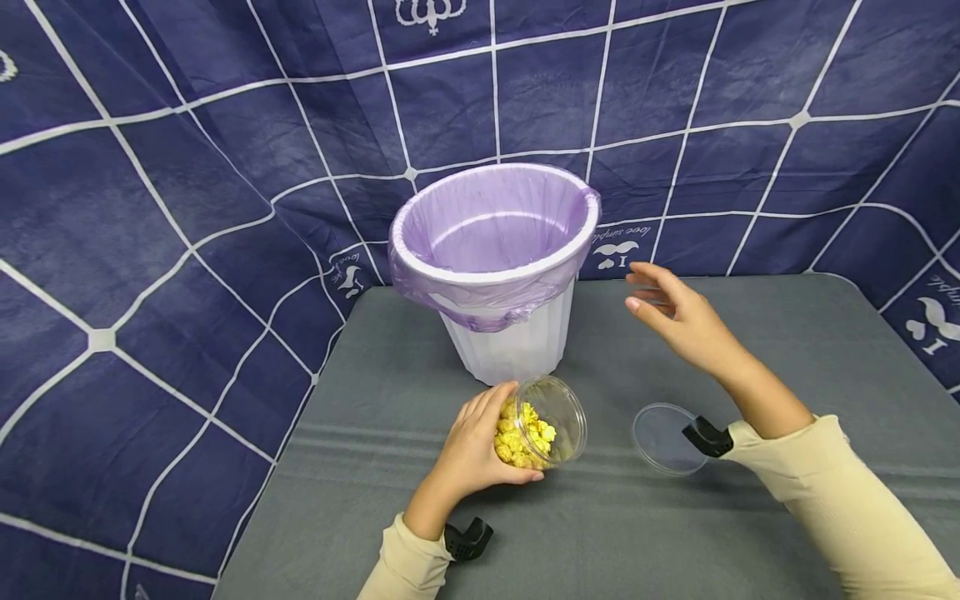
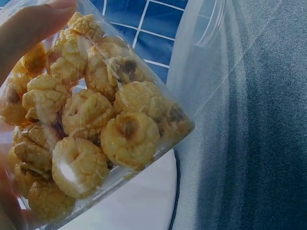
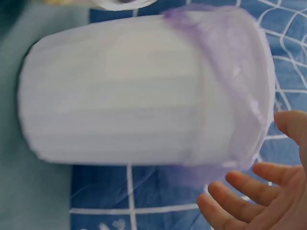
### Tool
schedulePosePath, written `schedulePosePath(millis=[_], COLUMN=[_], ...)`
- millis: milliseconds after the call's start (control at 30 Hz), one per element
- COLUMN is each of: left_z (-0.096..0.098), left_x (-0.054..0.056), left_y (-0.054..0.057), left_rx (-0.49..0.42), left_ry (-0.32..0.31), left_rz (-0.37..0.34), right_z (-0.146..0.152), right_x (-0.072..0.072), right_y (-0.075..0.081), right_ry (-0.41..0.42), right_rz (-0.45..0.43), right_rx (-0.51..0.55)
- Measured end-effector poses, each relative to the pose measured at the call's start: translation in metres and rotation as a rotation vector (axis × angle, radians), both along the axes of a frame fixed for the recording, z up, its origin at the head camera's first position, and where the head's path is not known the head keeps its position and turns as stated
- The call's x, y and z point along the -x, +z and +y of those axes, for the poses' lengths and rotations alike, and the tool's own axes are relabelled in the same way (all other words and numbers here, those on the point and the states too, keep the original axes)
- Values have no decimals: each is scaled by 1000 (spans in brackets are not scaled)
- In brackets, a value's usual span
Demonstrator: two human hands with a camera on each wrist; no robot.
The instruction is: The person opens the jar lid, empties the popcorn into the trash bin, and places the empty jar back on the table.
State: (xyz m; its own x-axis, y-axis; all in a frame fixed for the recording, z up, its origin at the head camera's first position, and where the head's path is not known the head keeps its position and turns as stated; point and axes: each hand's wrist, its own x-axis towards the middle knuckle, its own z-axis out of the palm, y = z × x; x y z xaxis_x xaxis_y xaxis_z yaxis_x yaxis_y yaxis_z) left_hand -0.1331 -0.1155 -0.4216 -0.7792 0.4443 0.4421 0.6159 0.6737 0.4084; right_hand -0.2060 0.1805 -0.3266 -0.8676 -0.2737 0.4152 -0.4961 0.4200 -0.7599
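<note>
A clear plastic jar of yellow popcorn (image 1: 525,433) is gripped by my left hand (image 1: 476,442), tilted with its open mouth facing right. In the left wrist view the popcorn (image 2: 86,112) fills the jar's bottom end, and the thumb presses on the wall. My right hand (image 1: 678,321) is raised to the right of the white bin (image 1: 510,342), fingers relaxed, holding nothing. The right wrist view shows its spread fingers (image 3: 247,211) near the bin's rim. On the table, below my right forearm, lies a round clear lid (image 1: 663,440).
The bin stands at the back of the grey table (image 1: 360,467), lined with a purple bag (image 1: 487,233) folded over its rim. A blue cloth with white grid lines (image 1: 247,150) hangs behind and to the left. Each wrist wears a black camera strap.
</note>
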Motion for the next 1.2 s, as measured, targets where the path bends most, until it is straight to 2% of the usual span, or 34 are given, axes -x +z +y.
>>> schedulePosePath(millis=[133,233,500,667,833,1067,1200], left_z=[-1,-1,-1,-2,-5,-12,-19], left_x=[-1,-1,-2,-3,-5,-6,-8], left_y=[0,0,-2,-3,0,5,14], left_rx=[-7,-8,-19,-35,-82,-168,-253], left_ry=[7,11,21,30,55,77,102], left_rz=[-10,-12,-18,-4,16,67,79], right_z=[-12,-21,-40,-44,-46,-46,-48], right_x=[13,23,50,61,66,66,66], right_y=[22,35,56,60,60,61,61], right_ry=[19,3,-10,14,19,0,-6], right_rz=[-45,-80,-227,-321,-389,-411,-419], right_rx=[128,192,372,440,448,475,477])
